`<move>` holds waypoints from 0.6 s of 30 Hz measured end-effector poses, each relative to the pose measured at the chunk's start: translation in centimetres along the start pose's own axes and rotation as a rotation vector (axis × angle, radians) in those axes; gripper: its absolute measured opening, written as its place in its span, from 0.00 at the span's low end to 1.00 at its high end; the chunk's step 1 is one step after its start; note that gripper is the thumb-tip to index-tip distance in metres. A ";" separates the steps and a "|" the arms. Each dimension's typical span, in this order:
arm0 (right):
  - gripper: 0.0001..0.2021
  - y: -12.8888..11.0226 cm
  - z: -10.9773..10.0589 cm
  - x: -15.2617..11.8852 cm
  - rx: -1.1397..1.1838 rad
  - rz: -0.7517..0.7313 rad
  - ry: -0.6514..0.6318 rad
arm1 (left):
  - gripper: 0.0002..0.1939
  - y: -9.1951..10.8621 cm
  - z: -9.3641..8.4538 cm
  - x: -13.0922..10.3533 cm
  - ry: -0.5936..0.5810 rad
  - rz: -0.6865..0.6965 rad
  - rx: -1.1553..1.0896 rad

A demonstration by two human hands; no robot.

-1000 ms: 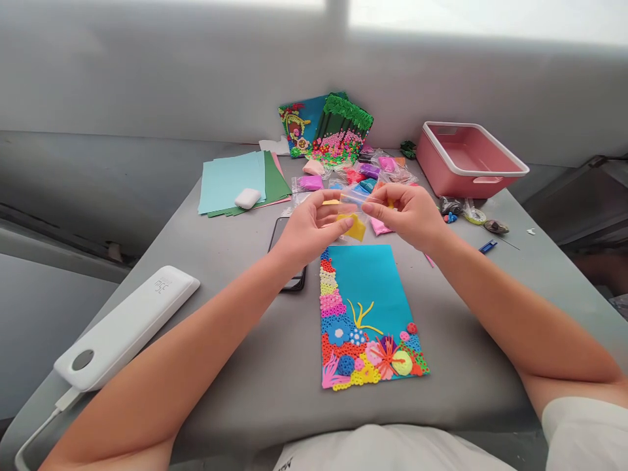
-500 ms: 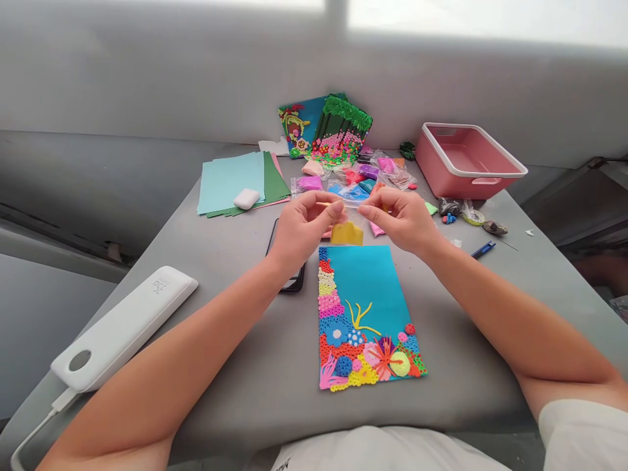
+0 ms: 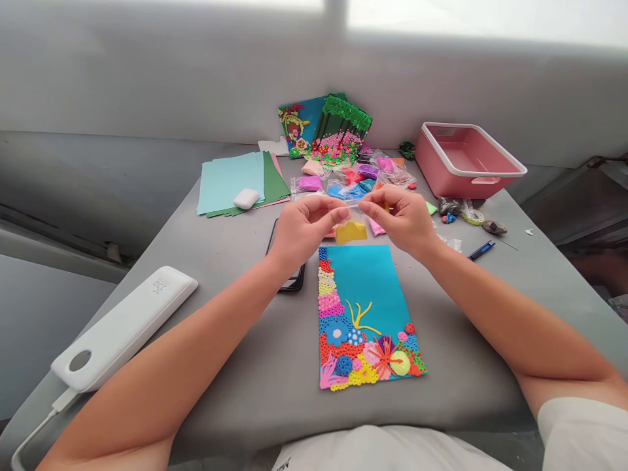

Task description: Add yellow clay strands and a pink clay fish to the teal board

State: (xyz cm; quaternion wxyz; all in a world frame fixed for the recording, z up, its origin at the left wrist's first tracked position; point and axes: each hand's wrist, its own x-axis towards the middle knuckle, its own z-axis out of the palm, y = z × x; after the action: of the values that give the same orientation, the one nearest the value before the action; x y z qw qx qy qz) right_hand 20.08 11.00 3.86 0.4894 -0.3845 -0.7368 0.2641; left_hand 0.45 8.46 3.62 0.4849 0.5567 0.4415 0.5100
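Note:
Both my hands are raised close together over the table, beyond a blue sheet decorated with colourful clay along its left and bottom edges. My left hand and my right hand each pinch the top edge of a clear plastic bag, their fingertips a short gap apart. Yellow clay shows in the lower part of the bag. A bit of yellow also peeks out by the fingers of my right hand. Thin yellow clay strands branch across the sheet.
Bagged clay lies behind my hands, with two decorated pictures leaning at the back. A pink basket and a blue cutter are on the right. Coloured paper, a phone and a power bank are left.
The yellow clay in the bag has shifted slightly right and looks wider. My left fingertips have moved a little right and down; the pale strip between them no longer shows.

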 end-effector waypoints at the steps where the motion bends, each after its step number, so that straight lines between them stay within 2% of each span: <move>1: 0.10 0.0 0.0 0.0 0.000 -0.015 -0.019 | 0.18 -0.1 0.0 0.0 -0.004 0.023 0.018; 9: 0.12 0.0 0.4 -0.2 0.010 -0.033 -0.073 | 0.11 -0.1 0.1 0.0 -0.022 0.156 0.210; 14: 0.08 -0.2 0.4 -0.4 -0.025 -0.147 -0.126 | 0.08 -0.2 0.0 -0.1 -0.105 0.234 0.324; 16: 0.08 -0.3 0.3 -0.4 -0.041 -0.141 -0.130 | 0.06 0.0 0.0 0.0 -0.081 0.302 0.423; 18: 0.06 0.0 0.1 -0.2 -0.053 -0.073 -0.133 | 0.05 0.3 -0.2 0.2 0.010 0.344 0.476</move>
State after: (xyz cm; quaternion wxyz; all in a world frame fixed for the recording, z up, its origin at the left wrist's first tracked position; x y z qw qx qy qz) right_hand 20.03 10.84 3.75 0.4385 -0.3519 -0.7878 0.2515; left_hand 0.26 8.66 3.93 0.2448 0.7191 0.4500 0.4695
